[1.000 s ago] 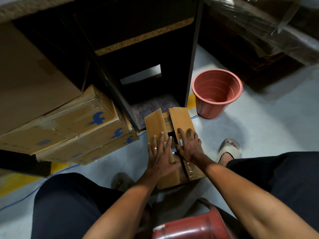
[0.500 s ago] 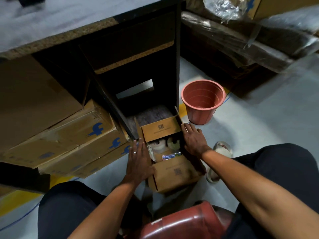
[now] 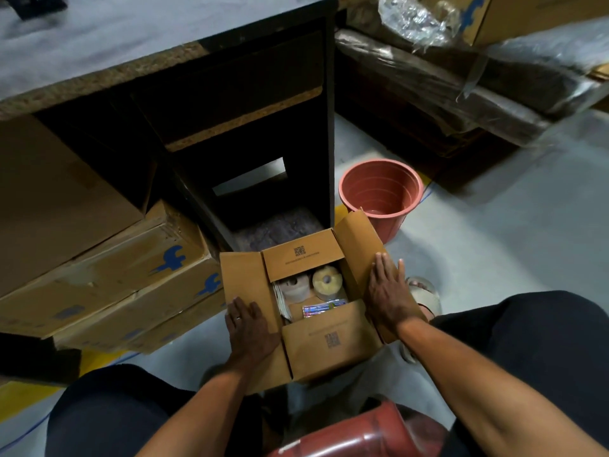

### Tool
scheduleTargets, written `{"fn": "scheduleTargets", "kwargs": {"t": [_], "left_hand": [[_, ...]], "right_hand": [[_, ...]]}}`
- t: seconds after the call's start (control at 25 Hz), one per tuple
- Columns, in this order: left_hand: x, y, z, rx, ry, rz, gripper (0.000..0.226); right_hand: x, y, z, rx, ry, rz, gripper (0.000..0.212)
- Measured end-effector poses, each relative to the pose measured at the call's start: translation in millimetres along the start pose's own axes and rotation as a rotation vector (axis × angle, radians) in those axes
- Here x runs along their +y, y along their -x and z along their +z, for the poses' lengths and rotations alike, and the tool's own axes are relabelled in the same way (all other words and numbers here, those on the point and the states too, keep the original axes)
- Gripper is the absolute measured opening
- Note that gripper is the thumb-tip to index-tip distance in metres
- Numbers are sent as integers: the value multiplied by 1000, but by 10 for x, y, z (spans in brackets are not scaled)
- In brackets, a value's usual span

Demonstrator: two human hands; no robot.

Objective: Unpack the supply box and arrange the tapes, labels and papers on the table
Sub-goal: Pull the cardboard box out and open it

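Between left hand (image 3: 251, 328) and right hand (image 3: 389, 293): opened supply box (image 3: 326, 341).

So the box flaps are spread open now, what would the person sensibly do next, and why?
Probably reach the right hand in for the yellowish tape roll. All four flaps of the brown cardboard box are open, both hands lie flat on the side flaps holding nothing, and the rolls sit exposed on top.
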State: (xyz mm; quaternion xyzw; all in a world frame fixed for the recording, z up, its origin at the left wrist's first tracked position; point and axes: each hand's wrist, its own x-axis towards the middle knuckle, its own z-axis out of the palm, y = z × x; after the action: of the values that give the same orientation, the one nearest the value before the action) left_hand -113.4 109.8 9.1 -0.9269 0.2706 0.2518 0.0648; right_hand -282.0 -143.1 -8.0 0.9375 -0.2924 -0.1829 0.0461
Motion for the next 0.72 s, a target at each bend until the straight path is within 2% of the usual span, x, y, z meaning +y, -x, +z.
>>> {"fn": "scheduleTargets", "kwargs": {"t": [0.08,0.2,0.32,0.48,0.6,0.72], "left_hand": [[42,-42,48,-17,-28,2,102],[103,-125,134,-70,51,7,101],[156,-154,218,-55,54,25,98],[134,-159,324,1,27,66,95],[93,-192,347,-2,5,69,95],[96,-169,383,12,14,107,82]], "right_hand": [[-57,-48,122,-78,-46,-10,84],[-139,-172,258,-198,-210,-2,77],[-208,-231,339,-196,-316,7,78],[-167,-224,560,-219,-660,12,79],[-120,-192,664,-213,-687,15,78],[-180,-230,611,-203,-615,66,71]]}}
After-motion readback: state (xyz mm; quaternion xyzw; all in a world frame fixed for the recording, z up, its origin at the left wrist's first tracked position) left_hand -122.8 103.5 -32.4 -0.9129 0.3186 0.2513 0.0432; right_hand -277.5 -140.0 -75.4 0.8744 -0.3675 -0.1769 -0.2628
